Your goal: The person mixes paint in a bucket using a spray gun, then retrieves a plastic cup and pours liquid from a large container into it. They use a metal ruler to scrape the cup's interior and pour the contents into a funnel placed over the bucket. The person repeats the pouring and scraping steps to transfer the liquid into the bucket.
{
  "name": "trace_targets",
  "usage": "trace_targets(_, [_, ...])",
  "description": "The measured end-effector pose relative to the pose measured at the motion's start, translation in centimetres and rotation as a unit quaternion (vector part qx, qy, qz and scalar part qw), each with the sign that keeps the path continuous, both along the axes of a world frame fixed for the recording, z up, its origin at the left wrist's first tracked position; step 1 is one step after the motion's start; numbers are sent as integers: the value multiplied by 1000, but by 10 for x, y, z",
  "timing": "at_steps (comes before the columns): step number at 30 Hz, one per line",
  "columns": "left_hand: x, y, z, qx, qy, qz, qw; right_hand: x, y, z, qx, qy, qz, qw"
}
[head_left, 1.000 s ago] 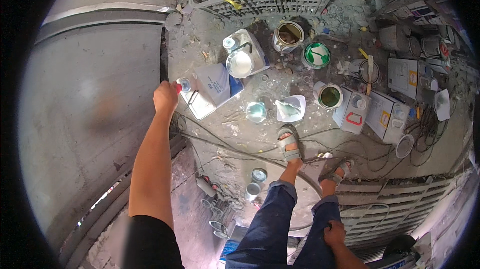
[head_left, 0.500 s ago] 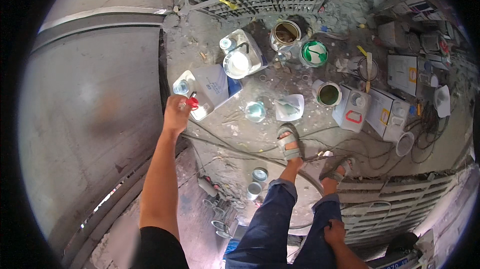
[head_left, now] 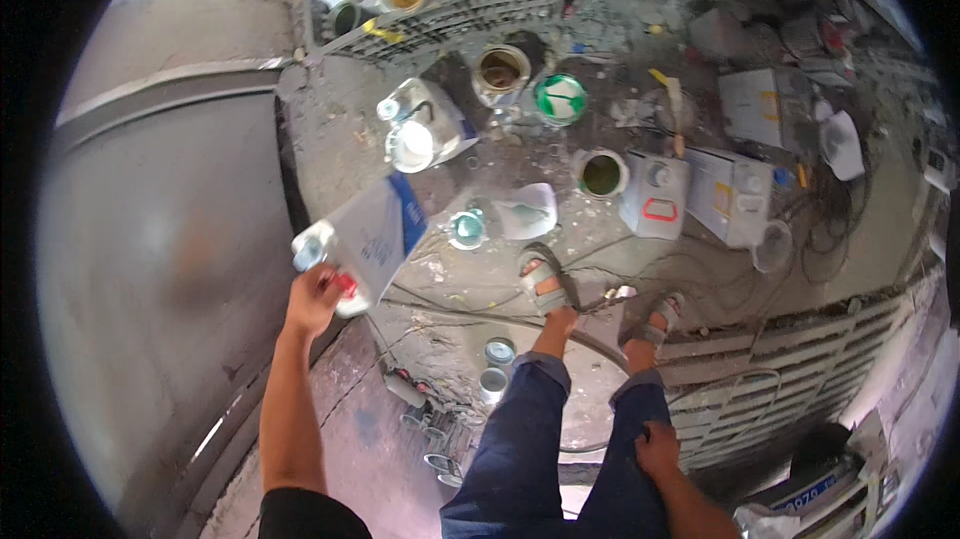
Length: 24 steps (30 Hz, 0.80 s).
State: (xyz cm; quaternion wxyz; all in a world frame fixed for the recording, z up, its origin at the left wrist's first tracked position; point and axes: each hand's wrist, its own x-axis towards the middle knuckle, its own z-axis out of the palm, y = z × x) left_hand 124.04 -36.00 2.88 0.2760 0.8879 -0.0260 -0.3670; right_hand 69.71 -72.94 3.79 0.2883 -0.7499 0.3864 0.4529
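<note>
At the left, my left hand point(head_left: 313, 301) grips the red handle of a white and blue jerrycan point(head_left: 370, 229). My fingers partly cover the handle and the top beside the can's clear cap point(head_left: 308, 253). The can leans over with its blue end away from me; whether its base touches the floor I cannot tell. My right hand point(head_left: 657, 449) rests with curled fingers against my jeans leg point(head_left: 625, 474). Beyond the held can stands another white can point(head_left: 440, 117), with a bright white tub point(head_left: 410, 146) at its near side.
Open paint tins, one brown inside point(head_left: 502, 74) and one green and white point(head_left: 560, 99), stand ahead. A clear cup point(head_left: 467, 227) and white paper point(head_left: 527, 211) lie near my sandals. To the right are more cans point(head_left: 655, 194) and cables; a crate point(head_left: 450, 24) holds containers.
The jerrycan has come nearer to me and away from the other white can, its tilt changed, still in my left hand. The view has shifted; my right hand stays on my leg.
</note>
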Motion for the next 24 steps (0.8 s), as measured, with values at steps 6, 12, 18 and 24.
trace_targets(6, [-79, -95, 149, 54, 7, -118, 992, 11, -19, -10, 8, -59, -112, 992])
trace_targets(12, [-147, -164, 218, 1, 95, -280, 955, 74, -38, -27, 65, -176, -303, 934])
trace_targets(18, [-214, -273, 247, -130, 171, -379, 900, 71, -42, -86, 176, -239, -563, 772])
trace_targets(24, [-266, -385, 260, -230, 207, -438, 844, 54, -124, -58, 224, -254, -775, 534])
